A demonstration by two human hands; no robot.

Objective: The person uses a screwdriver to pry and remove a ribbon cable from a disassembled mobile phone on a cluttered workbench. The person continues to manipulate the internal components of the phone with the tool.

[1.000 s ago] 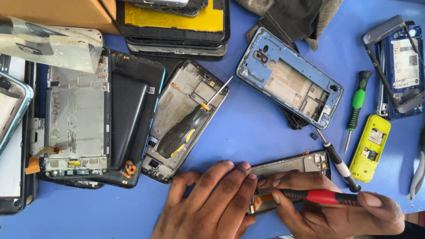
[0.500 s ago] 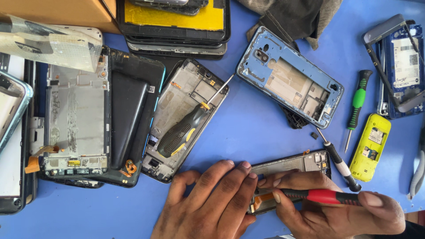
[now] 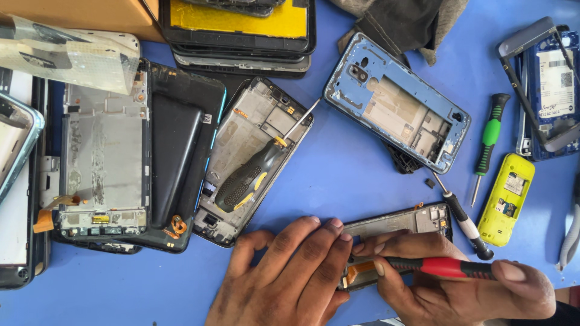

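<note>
— What are the hands on?

— The right hand [image 3: 459, 284] is clamped on a red-handled screwdriver [image 3: 438, 267], lying nearly level, its tip at an orange strip inside a phone frame [image 3: 399, 224]. The left hand [image 3: 290, 278] lies flat, fingers together, pressing the frame's left end; it grips nothing.

— How does the frame look?

— Dark, stripped open, grey metal inside, small parts at its right end. Half of it is hidden under the hands. It lies at the tabletop's near edge, a bit right of centre.

— And around it?

— Just right of it, a black screwdriver [image 3: 462, 218], then a yellow phone [image 3: 506, 199] and a green screwdriver [image 3: 488, 142]. Beyond the frame, a blue shell [image 3: 396, 118] with its inside up. Toward the left, an open grey phone [image 3: 254, 157] carries a black-and-yellow screwdriver [image 3: 251, 175]. More gutted phones fill the left edge, and a stack [image 3: 238, 30] sits at the far edge. The tabletop [image 3: 338, 181] is blue.
</note>
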